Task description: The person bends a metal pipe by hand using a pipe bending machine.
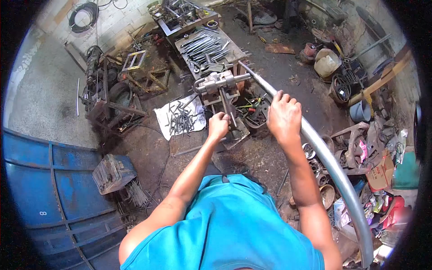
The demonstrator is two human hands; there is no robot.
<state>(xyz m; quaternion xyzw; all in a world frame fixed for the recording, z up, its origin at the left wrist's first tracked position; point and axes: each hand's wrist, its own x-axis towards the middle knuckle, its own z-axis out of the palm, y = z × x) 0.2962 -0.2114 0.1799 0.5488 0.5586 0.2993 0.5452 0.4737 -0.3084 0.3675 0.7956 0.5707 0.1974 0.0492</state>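
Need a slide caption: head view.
Right hand grips a long metal pipe, left hand at a vise-like fixture, metal rods piled beyond.

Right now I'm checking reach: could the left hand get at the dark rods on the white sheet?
Probably yes, with a stoop: nothing visible blocks the left hand from the dark rods on the sheet, though it seems occupied at the metal fixture.

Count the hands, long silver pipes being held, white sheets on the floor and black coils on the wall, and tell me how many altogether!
Hands: 2, the left hand and the right hand
Long silver pipe: 1
White sheet: 1
Black coil: 1
Total: 5
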